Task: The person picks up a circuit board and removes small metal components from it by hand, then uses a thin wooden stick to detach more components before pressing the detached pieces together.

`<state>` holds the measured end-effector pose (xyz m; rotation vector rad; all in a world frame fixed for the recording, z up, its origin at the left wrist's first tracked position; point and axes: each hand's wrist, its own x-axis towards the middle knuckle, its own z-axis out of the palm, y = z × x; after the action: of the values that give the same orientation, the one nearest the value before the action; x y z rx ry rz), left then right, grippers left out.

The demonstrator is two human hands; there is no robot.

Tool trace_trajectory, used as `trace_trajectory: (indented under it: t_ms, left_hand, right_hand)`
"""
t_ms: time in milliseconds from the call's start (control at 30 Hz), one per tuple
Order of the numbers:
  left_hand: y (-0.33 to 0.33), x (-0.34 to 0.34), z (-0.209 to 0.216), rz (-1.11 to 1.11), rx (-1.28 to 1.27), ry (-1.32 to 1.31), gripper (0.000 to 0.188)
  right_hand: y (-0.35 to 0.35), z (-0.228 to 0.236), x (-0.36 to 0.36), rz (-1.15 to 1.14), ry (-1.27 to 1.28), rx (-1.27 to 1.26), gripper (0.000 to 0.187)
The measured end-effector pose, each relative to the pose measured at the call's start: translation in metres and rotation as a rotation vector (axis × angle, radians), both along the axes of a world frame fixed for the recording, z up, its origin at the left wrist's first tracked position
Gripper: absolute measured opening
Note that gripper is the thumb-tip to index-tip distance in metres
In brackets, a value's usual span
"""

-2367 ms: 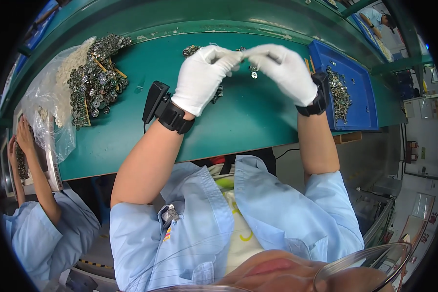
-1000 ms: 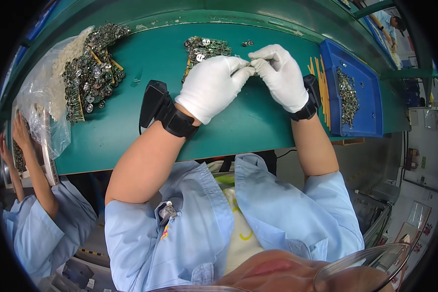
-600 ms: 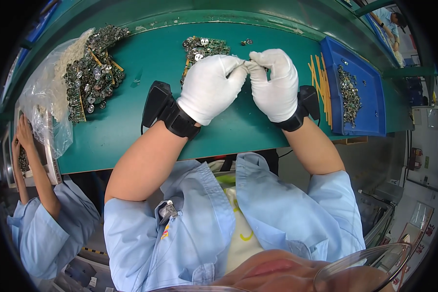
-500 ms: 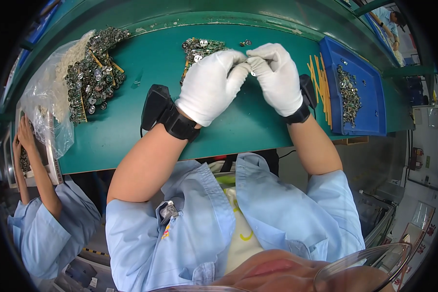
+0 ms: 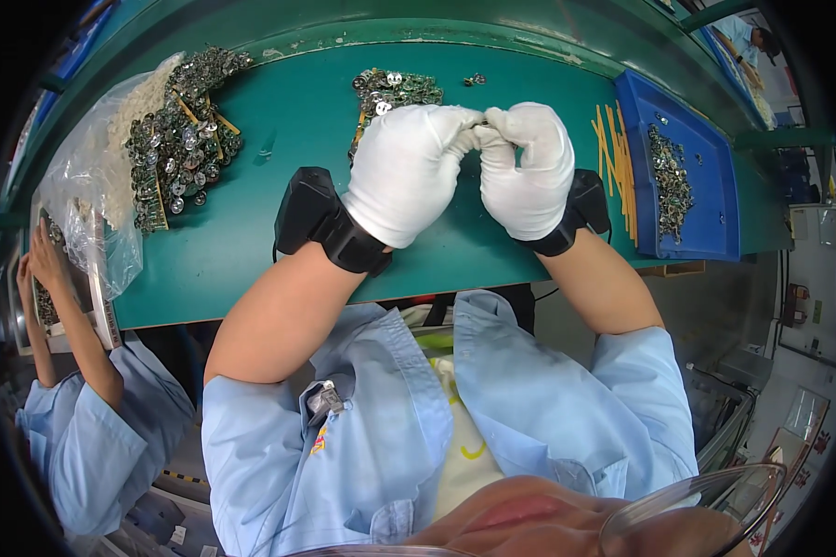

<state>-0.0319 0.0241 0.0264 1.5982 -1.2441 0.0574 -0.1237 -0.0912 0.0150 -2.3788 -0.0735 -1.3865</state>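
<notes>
Both my hands wear white gloves and meet at their fingertips above the green work table. My left hand is closed in a pinch. My right hand pinches too, its thumb and forefinger curled into a ring. Between the fingertips only a dark sliver of a small electronic part shows; the gloves hide the rest. Just beyond my left hand lies a cluster of small circuit boards with round silvery discs, partly covered by that hand. Two or so loose disc parts lie past the fingertips.
A larger heap of disc boards spills by a clear plastic bag at left. Thin yellow strips lie at right beside a blue tray holding small parts. A co-worker's hands are at far left.
Both hands have shifted slightly toward me. The shiny disc that showed under my right fingertips is now hidden, and my right fingers have curled into a rounder ring.
</notes>
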Motion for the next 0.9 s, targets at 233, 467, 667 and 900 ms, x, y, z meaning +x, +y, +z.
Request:
trace_trajectory:
  t_ms: [233, 467, 667, 900]
  left_hand:
    - [0.002, -0.019, 0.003, 0.021, -0.017, 0.214, 0.009]
    - [0.0, 0.003, 0.001, -0.001, 0.089, 0.166, 0.009]
    - [0.002, 0.004, 0.004, -0.046, 0.096, 0.101, 0.009]
    - [0.002, -0.002, 0.003, -0.057, 0.0, 0.141, 0.006]
  right_hand:
    - [-0.003, 0.002, -0.003, 0.079, -0.033, 0.007, 0.017]
    - [-0.007, 0.018, 0.005, 0.183, 0.267, 0.285, 0.012]
    - [-0.01, 0.015, -0.002, 0.144, 0.31, 0.189, 0.016]
    - [0.003, 0.008, -0.005, 0.058, 0.117, 0.101, 0.018]
